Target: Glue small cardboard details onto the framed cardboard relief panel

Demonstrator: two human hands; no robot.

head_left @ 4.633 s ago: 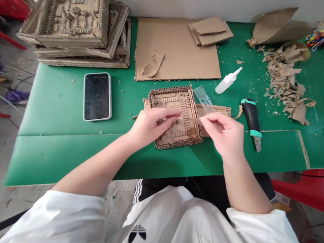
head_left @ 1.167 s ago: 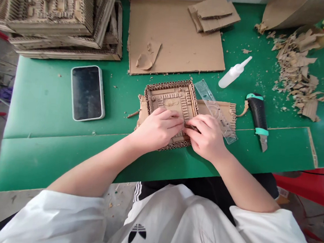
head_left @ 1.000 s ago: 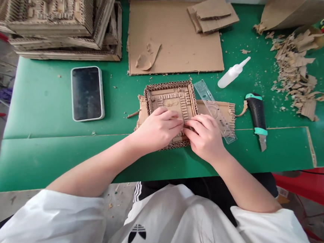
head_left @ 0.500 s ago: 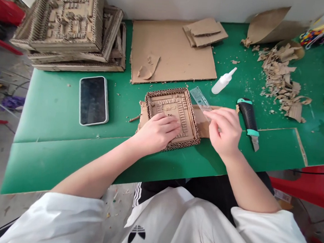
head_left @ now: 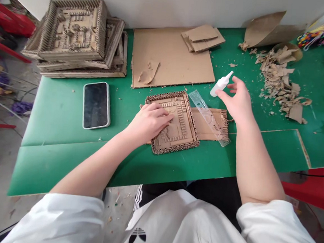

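A small cardboard tray point(head_left: 191, 129) with a corrugated rim and ridged strips inside lies at the middle of the table. My left hand point(head_left: 150, 123) rests over its left part, fingers bent down inside it; what the fingertips hold, if anything, is hidden. At the white glue bottle point(head_left: 220, 84), my right hand point(head_left: 238, 99) has its thumb at the bottle's side and its fingers spread apart, not closed round it. A clear ruler point(head_left: 207, 115) lies slantwise over a corrugated cardboard strip point(head_left: 202, 130) right of the tray.
Stacked cardboard trays point(head_left: 100, 53) stand at the back left, with a phone point(head_left: 96, 105) in front. A flat cardboard sheet point(head_left: 175, 59) lies at the back. Torn scraps point(head_left: 283, 82) are heaped at the right on the green table point(head_left: 57, 165).
My right hand has left the ruler and moved up and right to the glue bottle, opening. The ruler now lies flat. The cutter is no longer visible; my right hand and forearm cover that area.
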